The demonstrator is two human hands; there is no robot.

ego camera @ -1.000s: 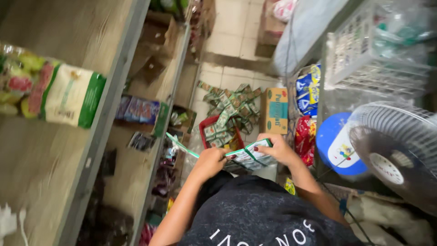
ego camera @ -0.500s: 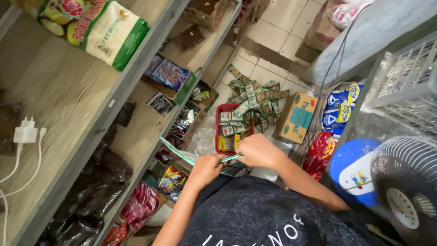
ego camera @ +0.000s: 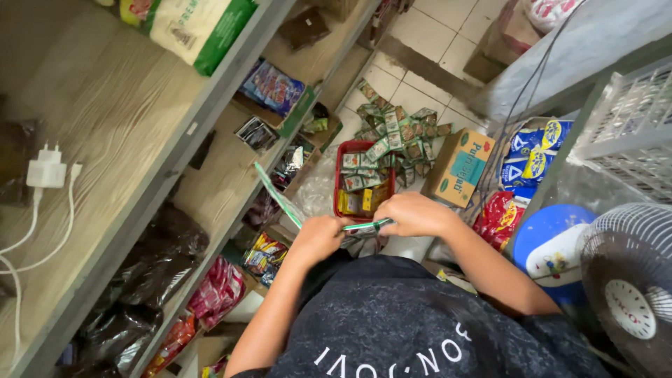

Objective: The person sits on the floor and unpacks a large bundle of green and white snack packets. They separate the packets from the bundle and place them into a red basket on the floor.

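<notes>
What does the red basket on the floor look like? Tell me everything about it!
The red basket looks like plastic, a small rectangular tray with upright walls and an open top. It sits flat on the floor beside the bottom shelf, just beyond the person's hands. Small green packets fill its far part and yellow ones lie at the near end. More green packets spill over its far rim onto the tiles. A cardboard box stands to its right. Neither hand touches it.
</notes>
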